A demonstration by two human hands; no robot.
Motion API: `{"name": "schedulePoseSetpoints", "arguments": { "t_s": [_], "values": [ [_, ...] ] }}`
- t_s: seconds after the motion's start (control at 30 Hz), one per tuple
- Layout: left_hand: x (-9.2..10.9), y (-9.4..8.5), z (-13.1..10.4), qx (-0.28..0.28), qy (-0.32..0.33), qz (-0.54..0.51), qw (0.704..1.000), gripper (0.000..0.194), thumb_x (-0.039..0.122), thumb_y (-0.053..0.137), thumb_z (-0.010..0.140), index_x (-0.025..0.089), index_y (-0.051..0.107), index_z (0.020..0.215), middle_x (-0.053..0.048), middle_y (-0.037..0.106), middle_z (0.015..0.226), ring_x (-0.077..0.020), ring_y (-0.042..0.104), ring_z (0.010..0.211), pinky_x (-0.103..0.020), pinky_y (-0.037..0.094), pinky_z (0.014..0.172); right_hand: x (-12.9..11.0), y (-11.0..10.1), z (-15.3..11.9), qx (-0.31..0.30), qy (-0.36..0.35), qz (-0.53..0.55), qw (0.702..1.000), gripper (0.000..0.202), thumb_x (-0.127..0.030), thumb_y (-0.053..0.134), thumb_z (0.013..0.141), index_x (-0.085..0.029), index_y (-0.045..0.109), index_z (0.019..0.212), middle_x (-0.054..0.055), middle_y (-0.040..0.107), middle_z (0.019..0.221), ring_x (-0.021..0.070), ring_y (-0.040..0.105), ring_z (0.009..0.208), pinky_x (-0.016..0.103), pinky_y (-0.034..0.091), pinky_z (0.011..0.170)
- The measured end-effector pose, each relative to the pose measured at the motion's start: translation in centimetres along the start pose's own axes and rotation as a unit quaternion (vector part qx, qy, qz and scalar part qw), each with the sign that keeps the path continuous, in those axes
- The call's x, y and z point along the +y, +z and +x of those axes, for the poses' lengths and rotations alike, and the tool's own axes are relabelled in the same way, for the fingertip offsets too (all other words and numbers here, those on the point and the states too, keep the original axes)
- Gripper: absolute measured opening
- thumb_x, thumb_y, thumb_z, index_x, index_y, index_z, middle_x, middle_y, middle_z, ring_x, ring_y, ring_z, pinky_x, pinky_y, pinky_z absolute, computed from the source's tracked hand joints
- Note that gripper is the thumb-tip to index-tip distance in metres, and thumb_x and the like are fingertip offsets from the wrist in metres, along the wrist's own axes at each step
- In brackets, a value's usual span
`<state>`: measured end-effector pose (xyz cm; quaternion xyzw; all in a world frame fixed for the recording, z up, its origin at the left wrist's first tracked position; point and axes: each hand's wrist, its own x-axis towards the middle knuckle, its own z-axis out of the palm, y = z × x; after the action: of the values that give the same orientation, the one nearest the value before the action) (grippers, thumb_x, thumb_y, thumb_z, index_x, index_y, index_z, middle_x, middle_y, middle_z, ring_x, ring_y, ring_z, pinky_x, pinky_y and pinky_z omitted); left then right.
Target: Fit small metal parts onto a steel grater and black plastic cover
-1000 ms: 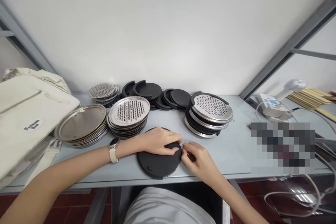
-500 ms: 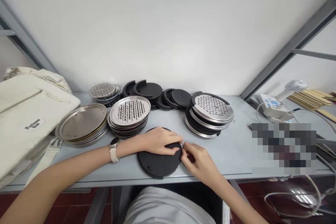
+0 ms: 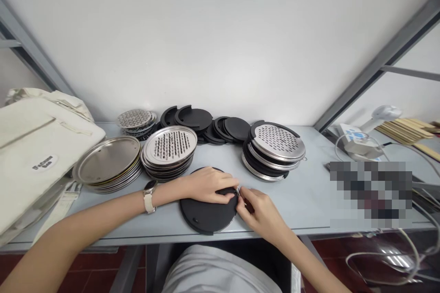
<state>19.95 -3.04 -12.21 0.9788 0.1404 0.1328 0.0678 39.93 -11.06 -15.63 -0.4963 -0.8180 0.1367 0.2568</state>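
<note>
Right hand (image 3: 256, 207) barely shifted, grip pinching metal bit (image 3: 238, 189) | left hand (image 3: 208, 185): grip unclear | black disc (image 3: 209, 216), bright-edged

Cream bag (image 3: 41, 142) at far left; white device (image 3: 364, 149) at right, wooden strips (image 3: 405, 129) beside it; red floor tiles (image 3: 99, 279) below.

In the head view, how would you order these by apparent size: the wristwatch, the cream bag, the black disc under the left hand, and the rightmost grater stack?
1. Cream bag
2. Black disc and rightmost grater stack: too alike to rank; the disc is nearer
3. Wristwatch
</note>
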Motion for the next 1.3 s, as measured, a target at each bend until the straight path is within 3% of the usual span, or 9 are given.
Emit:
{"name": "schedulePoseSetpoints", "arguments": {
  "t_s": [0.23,0.43,0.77,0.9,1.0,1.13,1.3],
  "values": [
    [0.06,0.15,-0.03,0.004,0.007,0.019,1.0,0.008,0.029,0.049,0.092,0.022,0.053,0.094,0.0,0.061,0.082,-0.0155,0.059,0.074,-0.027,0.033,0.054,-0.08,0.03,0.02,0.005,0.001,-0.009,1.0,0.021,-0.02,0.039,0.09,-0.022,0.034,0.069,-0.003,0.043,0.058,0.0127,0.041,0.051,0.025,0.028,0.052],
    [0.38,0.39,0.22,0.015,-0.021,0.011,1.0,0.011,0.029,0.049,0.092,0.022,0.056,0.098,0.0,0.061,0.081,-0.0136,0.056,0.064,-0.027,0.032,0.053,-0.04,-0.07,0.14,0.005,0.016,0.014,1.0,0.02,-0.021,0.039,0.091,-0.021,0.038,0.071,-0.003,0.046,0.058,0.0123,0.043,0.051,0.024,0.03,0.051],
    [0.46,0.47,0.23,0.02,-0.06,-0.009,0.998,0.018,0.022,0.047,0.093,0.024,0.058,0.107,0.0,0.063,0.088,-0.0142,0.061,0.07,-0.025,0.038,0.06,0.03,0.0,0.02,0.025,0.024,0.016,0.999,0.021,-0.02,0.04,0.09,-0.022,0.038,0.069,-0.005,0.042,0.057,0.0115,0.04,0.049,0.023,0.03,0.049],
    [0.16,0.39,0.32,0.018,-0.05,-0.017,0.998,0.02,0.019,0.045,0.093,0.024,0.054,0.11,-0.001,0.063,0.092,-0.0148,0.062,0.074,-0.025,0.039,0.063,-0.14,-0.01,-0.07,0.028,0.019,0.007,0.999,0.021,-0.02,0.04,0.09,-0.022,0.038,0.069,-0.005,0.041,0.056,0.0114,0.038,0.049,0.023,0.029,0.05],
    [0.17,0.32,0.4,0.023,-0.079,-0.045,0.996,0.021,0.022,0.048,0.092,0.021,0.047,0.113,0.001,0.062,0.083,-0.0149,0.061,0.068,-0.024,0.039,0.059,-0.08,0.06,-0.06,0.027,0.03,0.019,0.999,0.024,-0.022,0.04,0.091,-0.022,0.035,0.068,-0.005,0.04,0.056,0.0112,0.038,0.049,0.023,0.029,0.049],
    [0.45,0.52,0.47,0.041,-0.131,-0.053,0.989,0.017,0.027,0.054,0.089,0.019,0.046,0.102,0.003,0.056,0.073,-0.0139,0.058,0.06,-0.023,0.038,0.055,0.25,0.13,0.16,0.047,0.07,0.052,0.995,0.026,-0.025,0.038,0.094,-0.023,0.034,0.069,-0.006,0.039,0.057,0.0112,0.035,0.05,0.023,0.03,0.049],
    [0.83,0.8,0.61,0.037,-0.156,0.043,0.986,0.016,0.034,0.051,0.09,0.019,0.049,0.085,-0.001,0.06,0.078,-0.017,0.06,0.065,-0.026,0.04,0.057,0.61,0.13,0.48,0.06,0.095,0.087,0.99,0.027,-0.03,0.035,0.098,-0.024,0.033,0.072,-0.006,0.037,0.057,0.0116,0.034,0.049,0.023,0.03,0.05]
  ]
}}
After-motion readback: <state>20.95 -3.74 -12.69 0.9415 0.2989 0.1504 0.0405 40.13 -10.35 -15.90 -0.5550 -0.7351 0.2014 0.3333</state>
